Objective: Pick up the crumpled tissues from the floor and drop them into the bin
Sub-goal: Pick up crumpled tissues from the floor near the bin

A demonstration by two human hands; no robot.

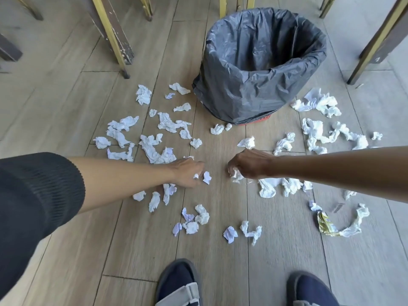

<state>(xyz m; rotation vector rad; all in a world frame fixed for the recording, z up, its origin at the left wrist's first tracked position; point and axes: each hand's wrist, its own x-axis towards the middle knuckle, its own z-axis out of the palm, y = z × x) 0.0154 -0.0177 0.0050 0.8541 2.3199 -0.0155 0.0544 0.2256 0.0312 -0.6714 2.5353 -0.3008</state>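
Several crumpled white tissues lie scattered over the wooden floor in front of a bin [262, 96] lined with a black bag. My left hand [187, 172] is down among them, its fingers curled round a small tissue [196, 176], with another scrap [207, 177] just beside it. My right hand [249, 164] is low at the centre and grips a crumpled tissue [236, 176] that hangs below the fingers. The bin stands upright beyond both hands, its mouth open.
Chair and table legs [117, 38] stand at the back left and at the right [375, 40]. A yellow crumpled wrapper [326, 224] lies at the right. My two dark shoes [178, 281] are at the bottom edge.
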